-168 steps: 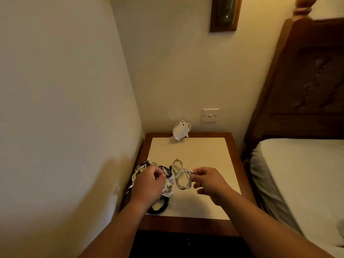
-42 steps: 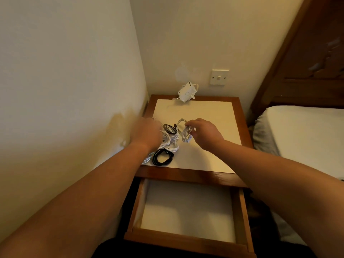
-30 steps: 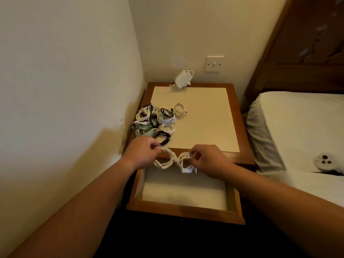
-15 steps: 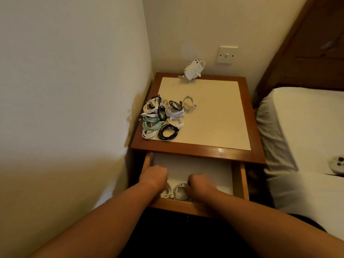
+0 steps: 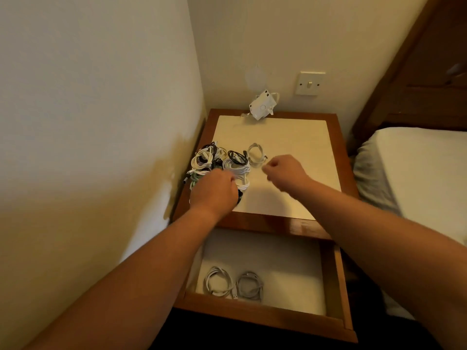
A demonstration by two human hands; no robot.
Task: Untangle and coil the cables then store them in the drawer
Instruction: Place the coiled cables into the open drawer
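1. Left hand (image 5: 214, 190): fingers hidden beneath it on the cable pile (image 5: 222, 162), centre-left; grip cannot be told.
2. Right hand (image 5: 285, 170): fingers curled, empty, beside a lone white coil (image 5: 256, 154).
3. Two coils (image 5: 219, 281) lie in the open drawer (image 5: 265, 315), lower centre. Storing seems underway; next, lift more coils cleanly.

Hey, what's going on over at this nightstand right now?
A person is tidying up. Two white coils lie in the open drawer. The left hand reaches into the pile of coiled cables on the nightstand; its grip is hidden. The right hand hovers beside it, curled, apparently empty.
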